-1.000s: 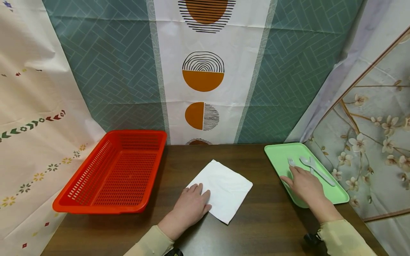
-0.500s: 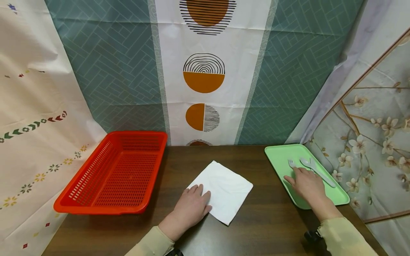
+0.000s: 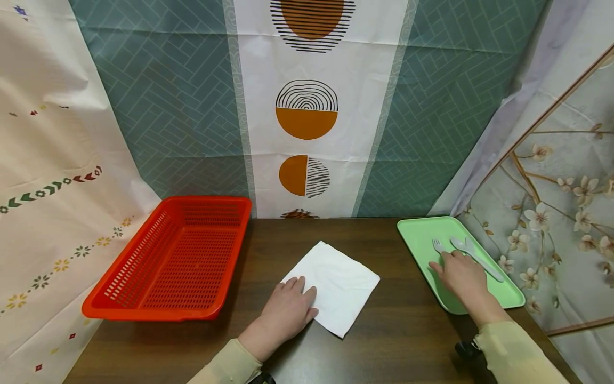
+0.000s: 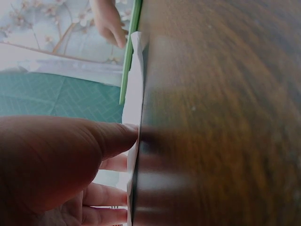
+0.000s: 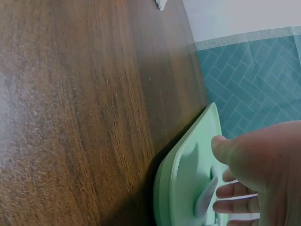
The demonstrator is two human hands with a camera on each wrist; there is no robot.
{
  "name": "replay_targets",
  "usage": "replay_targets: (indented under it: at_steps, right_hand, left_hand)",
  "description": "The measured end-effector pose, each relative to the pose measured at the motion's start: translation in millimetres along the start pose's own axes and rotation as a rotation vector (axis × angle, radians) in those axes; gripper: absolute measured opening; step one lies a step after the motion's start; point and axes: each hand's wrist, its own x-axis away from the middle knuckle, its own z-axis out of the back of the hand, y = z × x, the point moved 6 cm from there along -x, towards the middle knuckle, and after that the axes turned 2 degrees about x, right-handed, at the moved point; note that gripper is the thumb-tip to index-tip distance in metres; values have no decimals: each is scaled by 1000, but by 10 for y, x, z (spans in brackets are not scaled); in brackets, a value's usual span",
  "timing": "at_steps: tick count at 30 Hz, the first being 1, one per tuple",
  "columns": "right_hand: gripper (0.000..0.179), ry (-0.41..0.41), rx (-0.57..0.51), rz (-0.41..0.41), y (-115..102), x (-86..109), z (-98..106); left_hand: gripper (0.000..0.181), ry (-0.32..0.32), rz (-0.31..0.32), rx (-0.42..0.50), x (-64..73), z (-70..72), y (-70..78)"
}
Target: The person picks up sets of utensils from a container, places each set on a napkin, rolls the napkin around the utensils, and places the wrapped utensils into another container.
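My left hand (image 3: 290,304) rests on the near-left part of a folded white cloth (image 3: 342,285), fingers spread flat. In the left wrist view its thumb touches the edge of the thin cloth (image 4: 135,89). My right hand (image 3: 462,277) hovers low over a light green tray (image 3: 416,234), fingers extended and thumb apart. Just beyond its fingertips shows the head of a pale grey fork (image 3: 437,246), the rest hidden by the hand. A grey spoon (image 3: 486,265) lies to the right, crossing another utensil (image 3: 469,244). In the right wrist view a grey utensil handle (image 5: 205,200) sits near the fingers.
A red slotted plastic basket (image 3: 192,266) stands on the left of the dark wooden table (image 3: 384,341). Patterned cloth hangings (image 3: 307,176) border the table at the back and both sides. The tray lies close to the right-hand hanging (image 3: 532,229).
My right hand has shifted slightly to the right over the tray, uncovering a little more of the fork. The left hand stays in place on the cloth.
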Motion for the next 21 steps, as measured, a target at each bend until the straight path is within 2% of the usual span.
replay_targets:
  at_steps: [6, 21]
  right_hand:
    - [51, -5, -9, 5, 26, -27, -18]
    - [24, -118, -32, -41, 138, -140, -29]
  left_hand:
    - [41, -7, 4, -2, -10, -24, -5]
    - [44, -33, 10, 0, -15, -46, -16]
